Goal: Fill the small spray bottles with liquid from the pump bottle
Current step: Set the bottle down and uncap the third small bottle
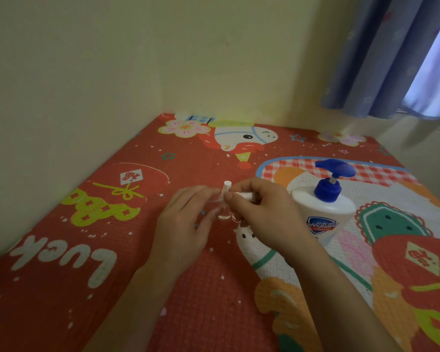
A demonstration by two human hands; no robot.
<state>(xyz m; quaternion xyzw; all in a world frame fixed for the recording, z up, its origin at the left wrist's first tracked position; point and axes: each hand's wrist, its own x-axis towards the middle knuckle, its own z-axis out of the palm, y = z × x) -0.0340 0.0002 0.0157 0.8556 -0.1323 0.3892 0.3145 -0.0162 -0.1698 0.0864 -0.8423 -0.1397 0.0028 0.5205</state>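
At centre frame, the left hand (186, 222) steadies a small clear spray bottle (225, 209) on the patterned tabletop (61, 275) while the right hand (262, 212) pinches what appears to be its white cap. The pump bottle (324, 212) waits at right; uncapping likely precedes filling.

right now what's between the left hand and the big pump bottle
In the head view, the small clear spray bottles and the right hand lie between the left hand and the pump bottle. Both hands hold the small bottles.
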